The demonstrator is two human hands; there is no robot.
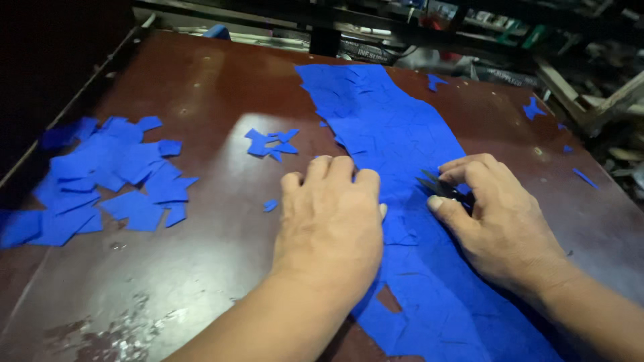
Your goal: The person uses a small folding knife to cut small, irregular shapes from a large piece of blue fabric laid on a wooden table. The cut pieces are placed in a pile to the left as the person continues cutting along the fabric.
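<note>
A long strip of blue fabric point(396, 141) made of many cut shapes runs from the far middle of the brown table point(215, 87) toward me. My left hand point(332, 218) lies flat, palm down, on the strip's left edge, pressing it. My right hand point(500, 218) rests on the strip's right side and grips small dark snips point(436, 186), blades pointing left toward my left hand. A small gap point(389, 298) in the fabric shows table beneath my left wrist.
A pile of cut blue pieces point(107, 181) lies at the table's left. A few loose scraps point(272, 143) sit mid-table, others point(534, 107) at the far right. Dark shelving and clutter point(469, 33) stand behind the table; worn patches point(114, 335) mark the near left.
</note>
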